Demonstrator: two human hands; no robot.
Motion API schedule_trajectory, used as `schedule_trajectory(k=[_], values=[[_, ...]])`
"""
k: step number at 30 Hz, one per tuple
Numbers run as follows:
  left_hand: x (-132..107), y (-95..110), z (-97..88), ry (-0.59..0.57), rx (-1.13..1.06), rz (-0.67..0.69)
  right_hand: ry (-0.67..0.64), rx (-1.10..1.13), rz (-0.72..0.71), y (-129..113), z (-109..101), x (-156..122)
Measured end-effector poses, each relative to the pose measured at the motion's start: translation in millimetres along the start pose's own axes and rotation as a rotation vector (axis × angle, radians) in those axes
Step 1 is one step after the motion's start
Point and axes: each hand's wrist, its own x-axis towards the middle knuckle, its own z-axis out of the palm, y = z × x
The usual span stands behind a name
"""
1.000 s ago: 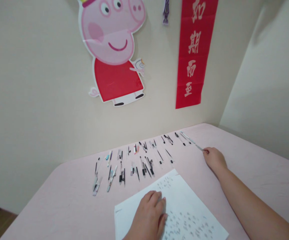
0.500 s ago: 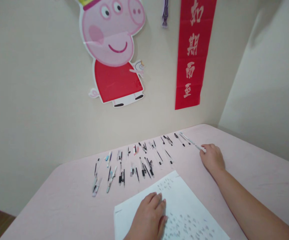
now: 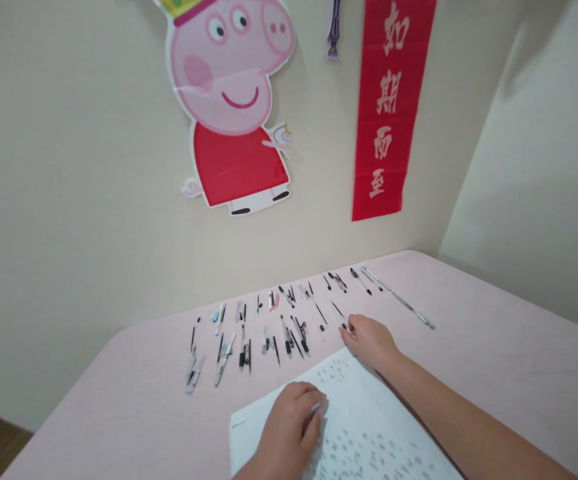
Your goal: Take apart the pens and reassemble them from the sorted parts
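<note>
My left hand rests on a white sheet of paper marked with small scribbles. Its fingers are curled around a small pale piece that I cannot make out. My right hand lies at the paper's far corner, fingers pinched together at the near end of a thin black pen part. A long clear pen lies alone on the pink table to the right of that hand, with nothing touching it.
Several pens and pen parts lie in loose rows across the table toward the wall. A pig cartoon cut-out and a red banner hang on the wall. The table's left edge drops to the floor.
My right hand let go of the long clear pen at the far right and moved left and nearer, to the black pen part. My left hand's fingers curled up.
</note>
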Motion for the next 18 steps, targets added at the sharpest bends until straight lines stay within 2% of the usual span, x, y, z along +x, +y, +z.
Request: schedule_trajectory(k=[5,8,18], values=[[7,-12,1.6,0.209,-0.214,-0.146,-0.046,-0.038,0.013,-9,0,1],[10,-15,1.3,0.295,-0.308,-0.244,-0.071,-0.035,-0.005,-11,2,2],[11,-13,1.3,0.352,-0.486,-0.351,-0.090,-0.067,-0.010,-12,3,2]])
